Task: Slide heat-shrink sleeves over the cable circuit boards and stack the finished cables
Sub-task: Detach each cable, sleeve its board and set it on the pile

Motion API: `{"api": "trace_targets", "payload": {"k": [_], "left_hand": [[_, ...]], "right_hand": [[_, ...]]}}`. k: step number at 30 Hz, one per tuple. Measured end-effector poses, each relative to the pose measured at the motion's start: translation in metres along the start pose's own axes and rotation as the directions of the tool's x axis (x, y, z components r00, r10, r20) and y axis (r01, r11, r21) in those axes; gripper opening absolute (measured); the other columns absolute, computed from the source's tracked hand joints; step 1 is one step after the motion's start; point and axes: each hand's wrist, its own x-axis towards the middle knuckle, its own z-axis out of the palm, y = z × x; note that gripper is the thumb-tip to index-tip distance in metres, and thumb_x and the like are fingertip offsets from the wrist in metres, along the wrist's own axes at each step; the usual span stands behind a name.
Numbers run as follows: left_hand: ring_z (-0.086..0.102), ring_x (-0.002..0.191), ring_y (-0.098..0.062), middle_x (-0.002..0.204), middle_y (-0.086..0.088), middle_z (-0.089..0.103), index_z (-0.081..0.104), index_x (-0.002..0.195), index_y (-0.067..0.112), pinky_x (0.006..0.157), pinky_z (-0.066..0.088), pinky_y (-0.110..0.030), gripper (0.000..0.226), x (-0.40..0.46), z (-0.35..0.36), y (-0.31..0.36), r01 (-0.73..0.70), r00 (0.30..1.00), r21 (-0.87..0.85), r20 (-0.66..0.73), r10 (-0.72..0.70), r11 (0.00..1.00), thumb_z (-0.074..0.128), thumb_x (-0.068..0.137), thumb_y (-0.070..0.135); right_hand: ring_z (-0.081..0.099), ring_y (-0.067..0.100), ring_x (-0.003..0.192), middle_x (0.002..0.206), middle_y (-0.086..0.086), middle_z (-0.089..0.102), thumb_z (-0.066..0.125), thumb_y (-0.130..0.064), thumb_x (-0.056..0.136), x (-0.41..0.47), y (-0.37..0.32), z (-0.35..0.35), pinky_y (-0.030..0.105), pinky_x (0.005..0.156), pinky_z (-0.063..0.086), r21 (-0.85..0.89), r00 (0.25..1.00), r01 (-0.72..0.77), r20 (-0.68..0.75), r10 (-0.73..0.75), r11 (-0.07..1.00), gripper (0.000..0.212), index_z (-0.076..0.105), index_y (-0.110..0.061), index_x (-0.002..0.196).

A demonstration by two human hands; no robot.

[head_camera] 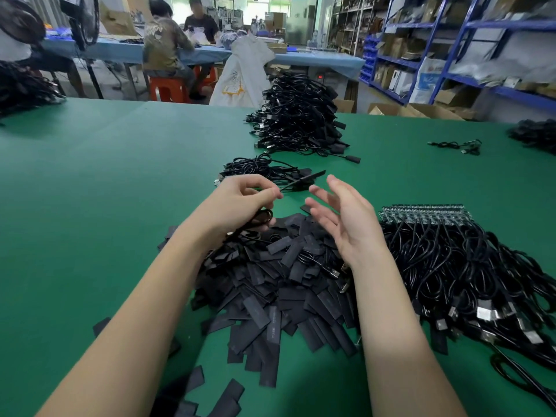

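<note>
My left hand (240, 200) pinches a black cable whose sleeved end (304, 180) sticks out to the right above the table; a coil of that cable (261, 218) hangs under the palm. My right hand (343, 215) is held up beside it, fingers spread and empty. Under both hands lies a heap of flat black heat-shrink sleeves (282, 284). To the right lies a bundle of unsleeved cables (469, 266) with their circuit boards (421, 213) lined in a row. A small stack of sleeved cables (264, 170) lies just beyond my hands.
A tall pile of finished cables (301, 115) stands farther back on the green table (105, 191). A loose cable (457, 145) and another dark pile (535, 133) lie at the far right. Two people sit at a blue table behind; shelves line the right.
</note>
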Motion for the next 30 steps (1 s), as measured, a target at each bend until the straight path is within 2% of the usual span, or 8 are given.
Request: {"api": "trace_targets", "payload": {"k": [4, 7, 12, 16, 20, 23, 26, 30], "left_hand": [[0.061, 0.05, -0.007, 0.077, -0.007, 0.065, 0.073, 0.092, 0.009, 0.051, 0.054, -0.02, 0.015, 0.031, -0.007, 0.017, -0.026, 0.997, 0.276, -0.057, 0.043, 0.961, 0.065, 0.098, 0.02], [0.055, 0.045, 0.001, 0.071, 0.003, 0.067, 0.075, 0.086, 0.021, 0.046, 0.041, -0.01, 0.013, 0.071, -0.007, 0.031, -0.123, 0.981, 0.548, -0.061, 0.186, 0.827, 0.067, 0.095, 0.026], [0.064, 0.088, -0.02, 0.083, 0.005, 0.065, 0.078, 0.101, 0.022, 0.079, 0.052, -0.03, 0.015, 0.131, 0.003, 0.038, -0.214, 0.956, 0.832, 0.071, 0.286, 0.511, 0.065, 0.096, 0.024], [0.066, 0.103, -0.029, 0.108, -0.005, 0.073, 0.077, 0.107, 0.022, 0.09, 0.057, -0.043, 0.023, 0.147, 0.008, 0.026, -0.209, 0.969, 0.886, 0.13, 0.21, 0.414, 0.058, 0.096, 0.017], [0.063, 0.111, -0.03, 0.119, -0.006, 0.07, 0.073, 0.114, 0.02, 0.097, 0.051, -0.042, 0.024, 0.15, 0.009, 0.01, -0.187, 0.964, 0.883, 0.08, 0.255, 0.431, 0.058, 0.095, 0.016], [0.062, 0.111, -0.026, 0.117, -0.006, 0.069, 0.072, 0.112, 0.018, 0.096, 0.05, -0.04, 0.021, 0.137, 0.006, 0.005, -0.198, 0.943, 0.833, 0.019, 0.331, 0.516, 0.062, 0.094, 0.017], [0.062, 0.098, -0.02, 0.101, 0.001, 0.067, 0.073, 0.105, 0.018, 0.089, 0.05, -0.033, 0.015, 0.109, 0.001, 0.002, -0.218, 0.929, 0.735, -0.046, 0.368, 0.642, 0.064, 0.093, 0.02], [0.058, 0.071, 0.004, 0.081, 0.014, 0.067, 0.074, 0.091, 0.023, 0.07, 0.045, -0.012, 0.008, 0.057, -0.009, -0.011, -0.186, 0.937, 0.623, -0.119, 0.327, 0.76, 0.066, 0.092, 0.023]], "right_hand": [[0.076, 0.014, 0.08, 0.098, -0.003, 0.08, 0.063, -0.034, 0.1, 0.001, -0.001, -0.004, 0.022, 0.063, 0.058, -0.021, 1.0, -0.013, -0.025, 0.012, 1.0, 0.02, 0.063, -0.021, 0.116], [0.073, 0.009, 0.073, 0.096, -0.005, 0.08, 0.063, -0.03, 0.1, 0.002, 0.0, -0.003, 0.02, 0.059, 0.055, -0.049, 0.999, -0.028, -0.017, 0.027, 0.998, 0.016, 0.065, -0.021, 0.113], [0.072, 0.008, 0.07, 0.095, -0.003, 0.08, 0.065, -0.027, 0.098, 0.002, 0.002, -0.002, 0.018, 0.056, 0.053, -0.088, 0.999, -0.046, 0.01, 0.047, 0.995, 0.018, 0.068, -0.016, 0.112], [0.072, 0.008, 0.071, 0.095, -0.004, 0.08, 0.065, -0.028, 0.098, 0.003, 0.003, -0.002, 0.018, 0.059, 0.054, -0.131, 0.998, -0.055, 0.029, 0.06, 0.99, 0.019, 0.07, -0.015, 0.112], [0.071, 0.006, 0.07, 0.094, -0.004, 0.08, 0.065, -0.029, 0.098, 0.003, 0.004, -0.002, 0.018, 0.059, 0.055, -0.159, 0.997, -0.06, 0.043, 0.068, 0.985, 0.018, 0.07, -0.016, 0.111], [0.071, 0.006, 0.068, 0.092, -0.005, 0.08, 0.065, -0.028, 0.098, 0.003, 0.006, 0.0, 0.017, 0.056, 0.053, -0.2, 0.997, -0.057, 0.044, 0.067, 0.978, 0.017, 0.071, -0.016, 0.109], [0.068, 0.005, 0.062, 0.086, -0.007, 0.079, 0.064, -0.026, 0.098, 0.004, 0.01, 0.002, 0.014, 0.051, 0.048, -0.28, 0.999, -0.007, 0.036, 0.018, 0.96, 0.012, 0.071, -0.018, 0.104], [0.065, -0.001, 0.062, 0.081, -0.012, 0.078, 0.064, -0.028, 0.097, 0.005, 0.016, 0.006, 0.015, 0.056, 0.044, -0.512, 0.993, 0.119, 0.066, -0.099, 0.851, 0.009, 0.072, -0.023, 0.099]]}}
